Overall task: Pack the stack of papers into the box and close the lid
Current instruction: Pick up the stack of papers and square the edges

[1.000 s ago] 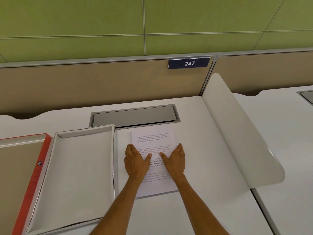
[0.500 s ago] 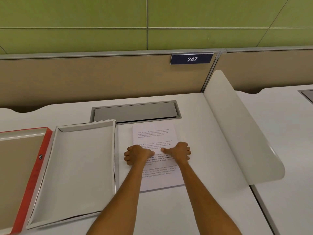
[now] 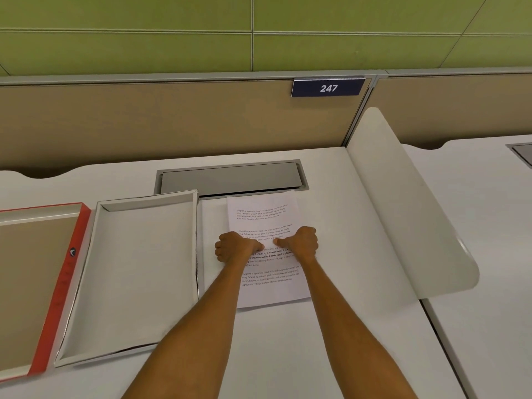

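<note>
- Head view: left hand was curled into a loose fist, knuckles down, thumb pointing right, resting on the left edge of the printed white paper stack. Fingers were folded under, so I cannot tell whether they gripped the sheets.
- Right hand mirrored it: curled, thumb pointing left, sitting on the stack's right half. Same limit on grip; fingertips hidden.
- Thumb tips were near each other over the middle of the page, not touching.
- Both bare forearms ran up from the bottom edge and covered part of the stack's lower portion.
- Stack lay flat on the plain white desk, far edge just reaching the grey recessed cable-tray flap.
- Open white shallow cardboard box sat just left of the stack, nothing inside it, right wall close to the left hand.
- Red-edged box lid lay inside-up, left of the box, touching or nearly touching it.
- White curved divider panel stood right of the stack, well apart.
- Dark blue "247" plate hung on the tan partition behind the desk, green wall above.
</note>
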A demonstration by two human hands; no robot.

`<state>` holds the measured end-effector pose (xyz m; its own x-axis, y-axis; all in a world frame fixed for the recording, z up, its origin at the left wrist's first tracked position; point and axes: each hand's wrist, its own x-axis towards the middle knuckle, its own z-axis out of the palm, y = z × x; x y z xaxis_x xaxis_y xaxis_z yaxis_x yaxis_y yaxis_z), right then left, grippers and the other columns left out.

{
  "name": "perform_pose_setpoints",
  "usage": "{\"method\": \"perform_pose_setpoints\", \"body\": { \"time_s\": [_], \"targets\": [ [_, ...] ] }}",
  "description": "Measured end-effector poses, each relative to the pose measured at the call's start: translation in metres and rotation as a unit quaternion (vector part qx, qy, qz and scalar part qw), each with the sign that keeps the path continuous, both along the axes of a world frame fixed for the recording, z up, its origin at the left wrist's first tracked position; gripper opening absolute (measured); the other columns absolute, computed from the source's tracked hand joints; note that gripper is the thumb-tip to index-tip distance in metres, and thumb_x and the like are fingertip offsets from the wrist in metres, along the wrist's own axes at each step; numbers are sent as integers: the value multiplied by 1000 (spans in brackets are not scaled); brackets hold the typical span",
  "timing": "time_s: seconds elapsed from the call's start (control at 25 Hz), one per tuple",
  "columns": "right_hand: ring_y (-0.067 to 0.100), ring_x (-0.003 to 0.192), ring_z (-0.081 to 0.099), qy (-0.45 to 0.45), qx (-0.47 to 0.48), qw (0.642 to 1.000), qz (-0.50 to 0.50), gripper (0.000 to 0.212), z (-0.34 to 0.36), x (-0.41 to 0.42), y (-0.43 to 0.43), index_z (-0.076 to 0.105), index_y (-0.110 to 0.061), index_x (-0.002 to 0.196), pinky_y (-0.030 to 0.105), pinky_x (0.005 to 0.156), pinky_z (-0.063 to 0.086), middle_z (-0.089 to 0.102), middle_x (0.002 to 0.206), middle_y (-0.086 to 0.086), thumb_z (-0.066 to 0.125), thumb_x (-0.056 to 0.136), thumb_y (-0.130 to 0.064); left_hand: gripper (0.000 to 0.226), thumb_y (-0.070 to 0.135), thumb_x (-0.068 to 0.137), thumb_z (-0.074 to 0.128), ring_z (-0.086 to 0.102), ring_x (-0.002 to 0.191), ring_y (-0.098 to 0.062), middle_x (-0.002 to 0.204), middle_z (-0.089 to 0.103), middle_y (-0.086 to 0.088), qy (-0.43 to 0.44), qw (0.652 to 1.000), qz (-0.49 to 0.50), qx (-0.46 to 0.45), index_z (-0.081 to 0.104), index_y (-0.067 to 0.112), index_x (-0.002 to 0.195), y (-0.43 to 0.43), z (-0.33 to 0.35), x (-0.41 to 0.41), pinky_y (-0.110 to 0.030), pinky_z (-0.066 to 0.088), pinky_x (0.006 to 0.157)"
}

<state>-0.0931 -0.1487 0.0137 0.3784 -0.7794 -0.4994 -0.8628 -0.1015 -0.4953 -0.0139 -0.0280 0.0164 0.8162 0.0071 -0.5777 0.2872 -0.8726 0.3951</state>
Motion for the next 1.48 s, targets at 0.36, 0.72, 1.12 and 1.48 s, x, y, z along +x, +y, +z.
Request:
{"method": "perform_pose_setpoints", "body": {
  "time_s": [0.36, 0.72, 1.12, 1.48],
  "targets": [
    [31, 104, 66, -15, 23, 1000, 0, 79, -2, -7, 3, 55, -9, 111, 44, 92, 55, 66, 115, 11, 89, 53, -51, 56, 40, 61, 88, 70, 85, -26, 105, 71, -12, -9, 995, 22, -94, 58, 10, 97, 10, 1, -6, -36, 60, 77],
    [32, 104, 66, -84, -26, 994, -60, 70, 24, -22, 22, 48, -4, 114, 39, 82, 55, 66, 118, 14, 84, 68, -42, 46, 29, 67, 87, 73, 86, -30, 110, 72, -15, -61, 984, 34, -163, 63, 6, 99, 10, 24, -24, -24, 48, 51],
    [6, 87, 64, -430, -23, 894, -124, 62, 79, -57, 18, 44, -19, 110, 12, 59, 55, 59, 97, -12, 88, 67, -26, 53, 23, 55, 95, 68, 75, -12, 86, 69, 1, -128, 878, 130, -442, 61, 5, 92, 16, 78, -51, -27, 59, 60],
    [9, 92, 63, -488, -20, 868, -95, 59, 62, -61, 24, 47, -25, 110, 12, 65, 56, 60, 100, -11, 87, 68, -15, 46, 20, 59, 93, 68, 81, -15, 89, 69, 9, -187, 838, 119, -499, 59, 37, 86, 28, 62, -57, -20, 59, 64]
  ]
}}
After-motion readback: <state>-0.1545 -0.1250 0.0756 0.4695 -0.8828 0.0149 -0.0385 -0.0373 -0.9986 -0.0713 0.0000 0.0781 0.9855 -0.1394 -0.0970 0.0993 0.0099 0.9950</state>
